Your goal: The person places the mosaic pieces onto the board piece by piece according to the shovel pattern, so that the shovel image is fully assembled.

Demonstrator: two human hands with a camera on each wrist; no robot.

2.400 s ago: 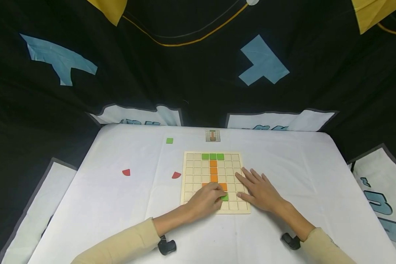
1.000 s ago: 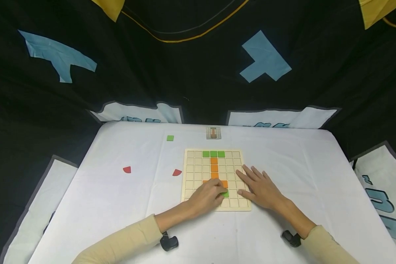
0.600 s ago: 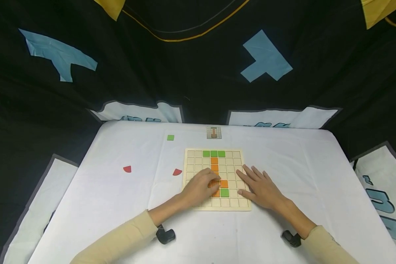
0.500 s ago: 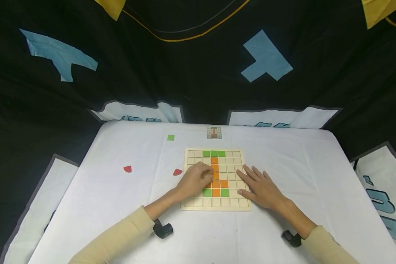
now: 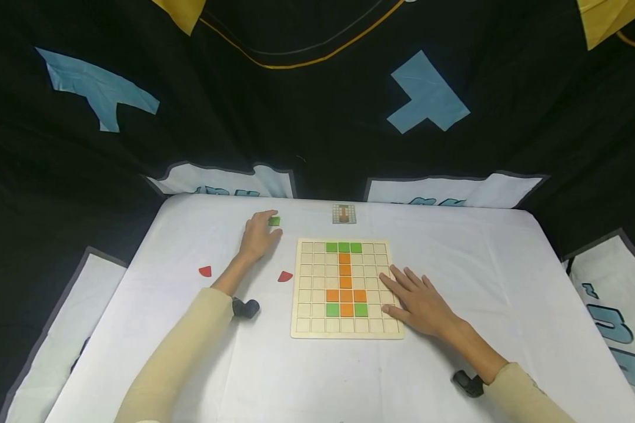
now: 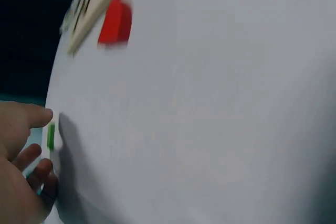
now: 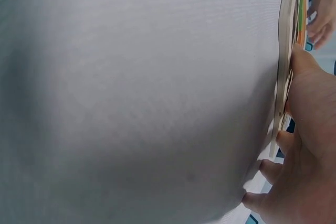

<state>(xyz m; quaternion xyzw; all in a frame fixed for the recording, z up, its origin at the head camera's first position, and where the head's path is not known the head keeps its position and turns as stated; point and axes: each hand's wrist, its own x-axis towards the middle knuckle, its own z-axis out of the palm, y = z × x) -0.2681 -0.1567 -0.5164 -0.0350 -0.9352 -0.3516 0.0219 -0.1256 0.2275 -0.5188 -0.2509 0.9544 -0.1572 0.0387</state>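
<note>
My left hand [image 5: 256, 238] reaches to the back left of the table, thumb and fingers apart around a loose green square tile [image 5: 274, 221]. In the left wrist view, this green tile [image 6: 51, 137] lies beyond the thumb, and no grip on it shows. The wooden grid board [image 5: 309, 329] lies flat at the centre, bearing green tiles [image 5: 344, 247] in its top row, a column of orange tiles [image 5: 346, 270], and more orange and green tiles lower down. Spread fingers of my right hand [image 5: 425, 305] rest on the board's right edge; the right wrist view shows this too.
Two red quarter-round pieces, one far left [image 5: 205, 271] and one near the board [image 5: 285, 276], lie on the white tablecloth [image 5: 317, 382]. A small pattern card [image 5: 344, 214] sits behind the board. Dark cloth [image 5: 317, 129] hangs beyond the table's back edge.
My left hand has left the board's lower rows and swung up and left to the loose green tile. A green tile now shows left of the lower orange column. The right hand has stayed put.
</note>
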